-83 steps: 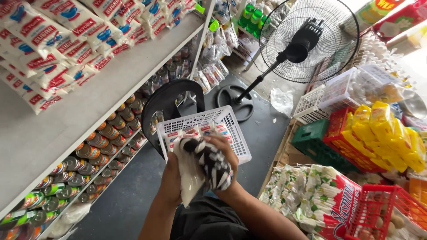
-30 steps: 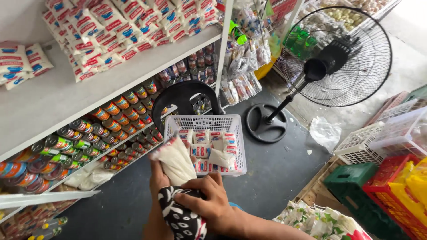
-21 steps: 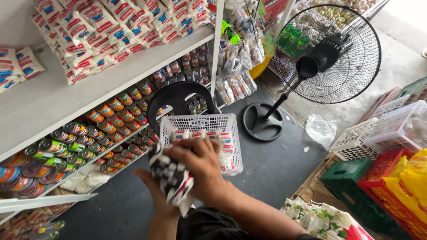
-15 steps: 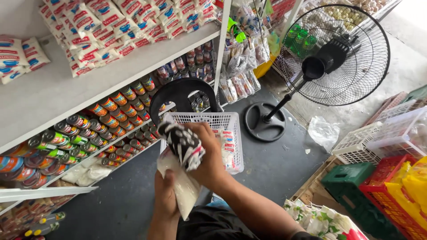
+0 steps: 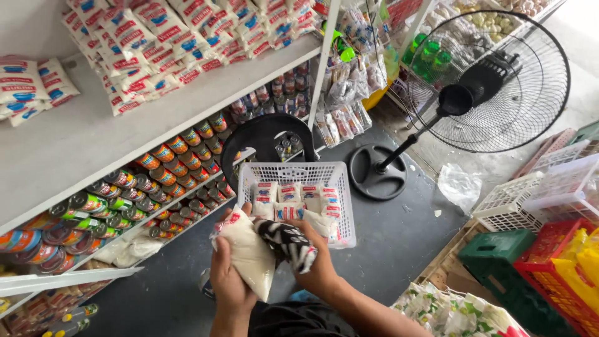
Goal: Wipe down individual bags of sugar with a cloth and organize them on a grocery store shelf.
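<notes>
Low in the middle of the frame, the left hand [image 5: 228, 281] has its fingers closed around a white bag [image 5: 248, 253] of powder, which hangs down from the grip. The right hand [image 5: 318, 265] is clenched on a black and white pack [image 5: 287, 242]. Both are just in front of the white basket [image 5: 340, 200] on the floor, which has more small bags in it. Cans [image 5: 168, 162] fill the shelf at the left, and a fan [image 5: 493, 81] stands at the upper right. The soft bag could slip and split, because it is pinched only near its top
</notes>
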